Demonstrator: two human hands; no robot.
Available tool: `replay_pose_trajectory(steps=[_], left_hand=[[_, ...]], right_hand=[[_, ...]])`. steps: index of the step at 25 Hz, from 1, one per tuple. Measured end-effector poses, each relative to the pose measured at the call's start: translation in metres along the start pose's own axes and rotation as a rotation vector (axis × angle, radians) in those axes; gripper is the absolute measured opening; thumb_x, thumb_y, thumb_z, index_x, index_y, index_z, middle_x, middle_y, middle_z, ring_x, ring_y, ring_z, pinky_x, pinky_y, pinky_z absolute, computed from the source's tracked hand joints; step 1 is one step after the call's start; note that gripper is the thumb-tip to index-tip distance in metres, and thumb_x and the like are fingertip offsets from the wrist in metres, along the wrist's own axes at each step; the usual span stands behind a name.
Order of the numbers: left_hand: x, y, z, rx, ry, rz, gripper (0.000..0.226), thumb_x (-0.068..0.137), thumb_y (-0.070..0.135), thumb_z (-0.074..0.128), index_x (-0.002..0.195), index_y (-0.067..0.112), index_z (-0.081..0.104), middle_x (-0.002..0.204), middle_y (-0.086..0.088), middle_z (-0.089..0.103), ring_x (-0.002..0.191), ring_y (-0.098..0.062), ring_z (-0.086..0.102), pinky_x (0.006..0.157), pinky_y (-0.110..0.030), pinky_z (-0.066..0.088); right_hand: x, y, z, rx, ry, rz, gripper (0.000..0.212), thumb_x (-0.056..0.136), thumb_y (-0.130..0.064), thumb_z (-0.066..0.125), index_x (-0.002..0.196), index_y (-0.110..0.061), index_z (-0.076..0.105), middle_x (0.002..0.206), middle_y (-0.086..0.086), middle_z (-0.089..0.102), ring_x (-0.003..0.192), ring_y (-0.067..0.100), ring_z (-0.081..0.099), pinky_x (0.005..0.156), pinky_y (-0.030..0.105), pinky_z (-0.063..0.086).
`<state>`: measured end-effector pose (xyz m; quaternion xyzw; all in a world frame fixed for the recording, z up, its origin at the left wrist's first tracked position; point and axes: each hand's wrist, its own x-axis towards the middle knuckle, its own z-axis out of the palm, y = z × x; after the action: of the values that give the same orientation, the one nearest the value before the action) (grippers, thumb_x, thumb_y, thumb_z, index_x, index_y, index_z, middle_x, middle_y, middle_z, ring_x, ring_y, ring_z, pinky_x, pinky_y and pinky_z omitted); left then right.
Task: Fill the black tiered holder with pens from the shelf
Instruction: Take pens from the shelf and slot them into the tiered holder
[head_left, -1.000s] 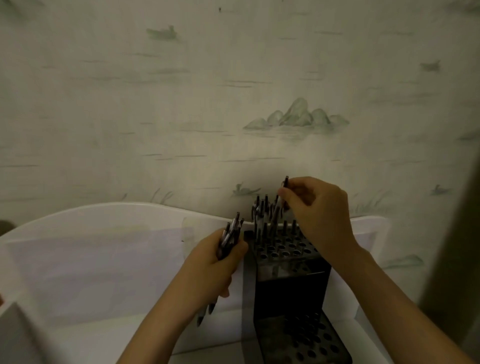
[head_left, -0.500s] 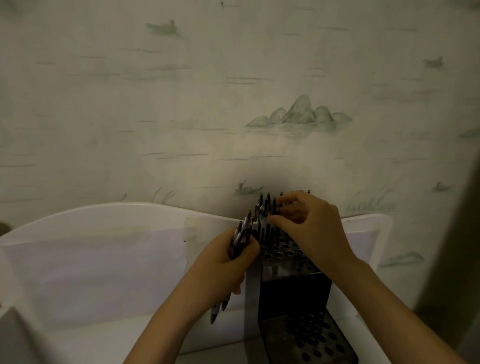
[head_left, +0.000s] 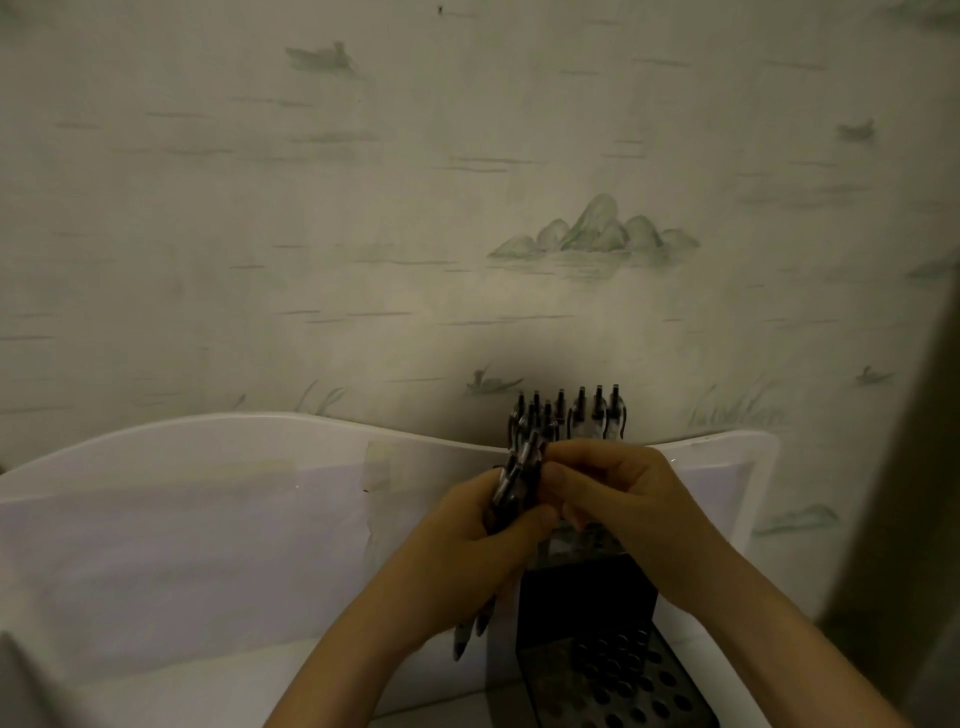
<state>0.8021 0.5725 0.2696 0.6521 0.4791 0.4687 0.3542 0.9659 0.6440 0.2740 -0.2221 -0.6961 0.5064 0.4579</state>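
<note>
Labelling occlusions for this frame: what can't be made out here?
- Head view: top tier of the holder is hidden behind the right hand.
- Pen count in the left hand: bundle too dark and blurred.
- Lower tier: cut off by the bottom edge.

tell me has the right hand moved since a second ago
Yes. The right hand has come down and to the left against the black tiered holder, from above the standing pens to the bundle of pens held in the left hand.
</note>
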Motion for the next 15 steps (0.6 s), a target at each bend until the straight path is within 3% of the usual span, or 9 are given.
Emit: replay_pose_trajectory(steps=[5,10,13,15], left_hand=[[0.003,0.001,0.004,-0.011,-0.035,0.034,0.014,0.096,0.024,0.057,0.082,0.023,0.061,0.054,0.001,0.055,0.047,-0.015,0.054,0.052,-0.025,0.051],[0.005,-0.007,0.001,-0.007,0.076,-0.020,0.012,0.096,0.021,0.055,0.098,0.014,0.064,0.052,0.005,0.052,0.045,-0.015,0.050,0.050,-0.031,0.049],[0.008,-0.011,-0.003,0.017,0.183,-0.031,0.012,0.096,0.019,0.055,0.094,0.011,0.063,0.048,0.007,0.048,0.043,-0.013,0.046,0.046,-0.028,0.045],[0.010,-0.012,-0.004,0.052,0.225,-0.021,0.015,0.095,0.020,0.056,0.093,0.007,0.062,0.048,0.008,0.046,0.043,-0.012,0.045,0.045,-0.026,0.043]], right_hand=[[0.004,-0.004,-0.007,0.081,-0.028,0.070,0.032,0.076,-0.025,0.071,0.100,-0.004,0.072,0.097,0.024,0.071,0.087,0.035,0.064,0.081,0.044,0.052],[0.017,-0.029,-0.029,0.272,0.247,-0.078,0.021,0.082,-0.018,0.064,0.091,0.000,0.070,0.083,0.014,0.073,0.078,0.025,0.070,0.070,0.030,0.058],[0.024,-0.040,-0.040,0.061,0.472,-0.273,0.008,0.089,-0.009,0.064,0.090,-0.003,0.070,0.074,0.007,0.074,0.069,0.019,0.071,0.066,0.025,0.058],[0.027,-0.039,-0.039,-0.142,0.517,-0.345,0.004,0.089,-0.009,0.067,0.090,-0.010,0.071,0.073,0.002,0.074,0.068,0.016,0.071,0.067,0.022,0.057]])
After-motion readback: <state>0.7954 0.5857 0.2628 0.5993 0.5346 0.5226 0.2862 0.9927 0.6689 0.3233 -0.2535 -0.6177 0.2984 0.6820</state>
